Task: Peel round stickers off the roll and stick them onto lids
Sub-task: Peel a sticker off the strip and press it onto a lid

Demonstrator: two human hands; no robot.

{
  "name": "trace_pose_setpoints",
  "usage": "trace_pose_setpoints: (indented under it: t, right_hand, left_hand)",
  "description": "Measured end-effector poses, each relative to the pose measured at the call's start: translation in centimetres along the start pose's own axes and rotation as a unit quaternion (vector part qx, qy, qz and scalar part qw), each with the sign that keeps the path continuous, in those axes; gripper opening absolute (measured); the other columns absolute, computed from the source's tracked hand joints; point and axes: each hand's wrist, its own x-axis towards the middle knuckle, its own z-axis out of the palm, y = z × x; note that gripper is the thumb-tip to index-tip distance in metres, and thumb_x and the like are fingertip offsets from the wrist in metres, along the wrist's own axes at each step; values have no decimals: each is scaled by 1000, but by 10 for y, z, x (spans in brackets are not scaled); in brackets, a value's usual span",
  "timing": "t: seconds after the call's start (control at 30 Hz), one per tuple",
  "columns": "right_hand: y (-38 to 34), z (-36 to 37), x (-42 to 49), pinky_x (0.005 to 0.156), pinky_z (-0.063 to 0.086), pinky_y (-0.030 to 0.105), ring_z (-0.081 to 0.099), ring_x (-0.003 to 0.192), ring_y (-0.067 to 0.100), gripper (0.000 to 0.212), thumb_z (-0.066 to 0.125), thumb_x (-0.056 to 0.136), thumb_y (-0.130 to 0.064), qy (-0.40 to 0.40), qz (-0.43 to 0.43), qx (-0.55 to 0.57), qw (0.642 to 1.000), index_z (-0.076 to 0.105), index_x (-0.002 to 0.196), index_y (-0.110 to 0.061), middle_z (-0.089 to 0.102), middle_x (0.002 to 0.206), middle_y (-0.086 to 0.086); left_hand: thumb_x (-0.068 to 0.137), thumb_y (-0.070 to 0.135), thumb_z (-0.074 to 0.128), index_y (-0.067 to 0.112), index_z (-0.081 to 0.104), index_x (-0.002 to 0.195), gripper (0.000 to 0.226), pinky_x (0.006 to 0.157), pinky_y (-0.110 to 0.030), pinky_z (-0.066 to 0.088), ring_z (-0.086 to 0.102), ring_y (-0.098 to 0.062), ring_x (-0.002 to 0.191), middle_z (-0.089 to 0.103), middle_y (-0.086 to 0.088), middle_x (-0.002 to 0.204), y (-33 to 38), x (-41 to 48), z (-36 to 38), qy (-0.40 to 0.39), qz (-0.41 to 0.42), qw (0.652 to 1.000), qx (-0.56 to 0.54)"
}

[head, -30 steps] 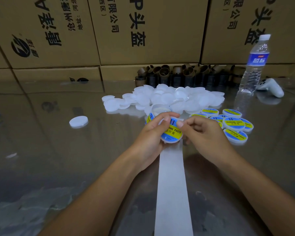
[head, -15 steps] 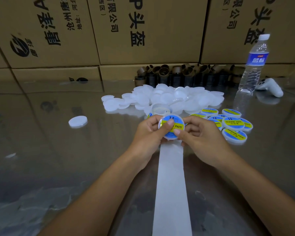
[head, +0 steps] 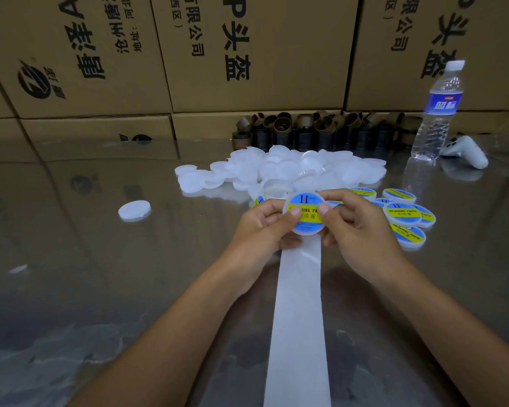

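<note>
The left hand point(head: 265, 227) and the right hand point(head: 356, 227) hold one round lid point(head: 307, 226) between them, over the shiny bench point(head: 100, 259). Each hand's fingers curl around a side of the lid, and both thumbs press on the blue and yellow sticker point(head: 304, 201) on its top. A long white paper strip point(head: 300, 304) runs from under the hands toward the person, a big pile of plain white lids point(head: 291, 168) lies just behind the hands, and lids with stickers point(head: 401, 212) lie beside the right hand.
</note>
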Motion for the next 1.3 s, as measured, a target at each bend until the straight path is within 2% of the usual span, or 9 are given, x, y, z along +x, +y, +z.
trace_pose_setpoints:
  t: [0.2,0.4,0.53,0.73,0.93,1.0,1.1,1.23,1.3]
  right_hand:
    - [-1,0,-2,56,46,14,56,49,10,30,67,85,-13,-45,12,16,999,58,99,-38,61,57,-7]
    - [-5,-1,-2,57,46,14,56,48,9,43,64,86,-3,-48,24,9,999,56,117,-31,58,63,0]
    - [-2,-8,5,58,44,19,54,46,4,39,58,91,-6,44,50,20,998,53,115,-36,57,67,3]
    - [24,-28,17,67,51,33,56,39,-1,33,57,91,-7,229,176,1,957,42,119,-12,55,72,4]
    - [35,-33,22,87,52,47,64,70,26,28,65,87,-11,264,216,-14,940,47,109,-10,61,101,21]
    - [35,-34,20,93,43,30,59,90,26,32,67,86,-16,268,203,-91,938,54,114,-8,53,120,21]
    - [24,-29,11,68,24,13,39,83,8,24,65,84,-14,292,104,-232,922,59,107,-12,45,119,14]
    - [14,-11,2,64,37,26,52,64,15,16,62,86,-13,127,8,-172,977,54,97,-22,60,74,0]
    - [12,-3,-2,58,39,18,52,57,7,16,63,87,-21,25,11,-156,987,53,98,-27,59,69,-5]
  left_hand:
    - [92,15,57,6,62,100,12,71,-24,54,67,-13,76,72,-7,88,2,0,-1,28,0,1000,-12]
    - [92,15,58,6,61,100,13,69,-22,54,66,-11,72,71,-5,86,2,1,-1,34,-4,999,-9]
    - [91,10,61,12,62,88,4,62,-18,51,62,-9,65,66,3,72,2,1,-1,52,-12,998,17]
    - [85,3,68,18,59,85,18,53,-17,42,47,-3,51,52,5,65,-1,1,-3,78,10,987,140]
    - [78,-2,73,20,52,78,30,50,-13,33,32,-8,50,35,2,60,-5,3,-4,104,27,975,196]
    - [77,1,75,20,51,80,30,49,-10,33,31,-5,48,34,3,59,-6,4,-5,112,28,973,198]
    - [76,5,77,20,50,83,32,51,-11,34,33,-5,48,35,4,58,-8,6,-6,124,28,974,188]
    - [75,7,79,21,49,88,35,58,-18,40,38,-8,51,39,2,62,-9,7,-5,128,17,977,168]
    - [74,6,79,21,49,89,37,63,-26,45,42,-11,56,42,0,65,-9,6,-5,120,10,980,161]
